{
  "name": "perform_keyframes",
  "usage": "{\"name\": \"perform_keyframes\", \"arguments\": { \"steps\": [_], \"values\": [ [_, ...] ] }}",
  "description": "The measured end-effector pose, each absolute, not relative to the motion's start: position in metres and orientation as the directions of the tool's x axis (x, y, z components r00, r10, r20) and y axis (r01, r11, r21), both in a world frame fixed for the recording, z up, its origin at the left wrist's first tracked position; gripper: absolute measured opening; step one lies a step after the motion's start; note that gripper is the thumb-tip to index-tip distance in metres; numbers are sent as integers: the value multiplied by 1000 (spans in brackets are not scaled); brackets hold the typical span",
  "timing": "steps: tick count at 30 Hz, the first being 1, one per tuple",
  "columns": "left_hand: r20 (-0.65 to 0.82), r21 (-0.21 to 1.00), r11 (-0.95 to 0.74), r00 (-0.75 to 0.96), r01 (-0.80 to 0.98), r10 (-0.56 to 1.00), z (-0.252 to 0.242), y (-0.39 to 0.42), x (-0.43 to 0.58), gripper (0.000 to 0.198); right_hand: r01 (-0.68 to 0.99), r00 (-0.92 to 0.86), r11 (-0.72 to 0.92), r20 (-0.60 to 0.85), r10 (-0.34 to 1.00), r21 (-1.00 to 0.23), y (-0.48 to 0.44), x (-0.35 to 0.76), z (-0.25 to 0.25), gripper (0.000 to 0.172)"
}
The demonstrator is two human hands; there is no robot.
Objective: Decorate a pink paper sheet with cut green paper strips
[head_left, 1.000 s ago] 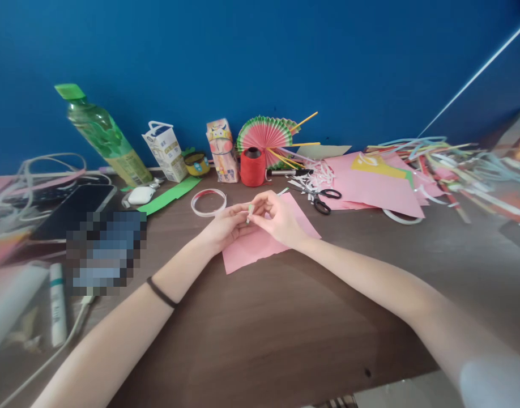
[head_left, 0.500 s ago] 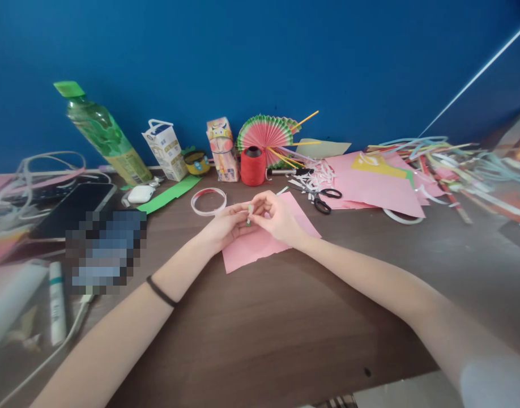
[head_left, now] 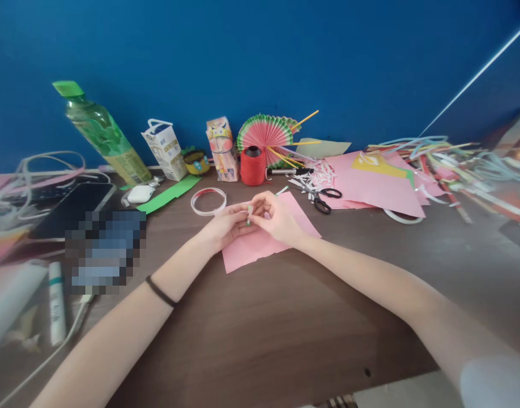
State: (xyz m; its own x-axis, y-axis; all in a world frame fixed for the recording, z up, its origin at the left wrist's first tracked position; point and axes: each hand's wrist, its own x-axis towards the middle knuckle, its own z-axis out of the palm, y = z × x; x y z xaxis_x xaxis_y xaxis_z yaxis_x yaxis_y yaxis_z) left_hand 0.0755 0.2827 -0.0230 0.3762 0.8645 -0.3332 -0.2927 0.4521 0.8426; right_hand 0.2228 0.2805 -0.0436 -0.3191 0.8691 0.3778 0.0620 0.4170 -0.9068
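Both my hands meet over a sheet of pink paper [head_left: 260, 249] on the dark wooden table. Between their fingertips is a small piece of green and white paper strip [head_left: 249, 215], too small to make out fully. My left hand [head_left: 228, 224] is closed on it with thumb and forefinger, the other fingers curled behind. The thumb and forefinger of my right hand [head_left: 275, 218] pinch the same piece from the right. A roll of white tape [head_left: 208, 202] lies just left of the hands. Beyond them stands a red thread spool [head_left: 252, 167].
Black-handled scissors [head_left: 323, 199] and paper shreds [head_left: 317, 177] lie to the right, beside pink sheets [head_left: 383, 190]. A folded paper fan [head_left: 264, 133], small cartons [head_left: 164, 148] and a green bottle [head_left: 102, 133] line the wall. Phones [head_left: 73, 212] and a marker [head_left: 56, 303] are left.
The hands stay in almost the same place, with only a slight shift of the small strip between the fingertips. Everything else on the table is unmoved.
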Motion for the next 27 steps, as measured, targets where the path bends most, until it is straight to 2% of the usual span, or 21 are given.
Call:
{"name": "perform_keyframes", "arguments": {
  "steps": [27],
  "values": [
    [-356,826,475,373,-304,857,-21,283,76,25,129,-329,428,369,870,-894,280,224,-42,22]
  ]
}}
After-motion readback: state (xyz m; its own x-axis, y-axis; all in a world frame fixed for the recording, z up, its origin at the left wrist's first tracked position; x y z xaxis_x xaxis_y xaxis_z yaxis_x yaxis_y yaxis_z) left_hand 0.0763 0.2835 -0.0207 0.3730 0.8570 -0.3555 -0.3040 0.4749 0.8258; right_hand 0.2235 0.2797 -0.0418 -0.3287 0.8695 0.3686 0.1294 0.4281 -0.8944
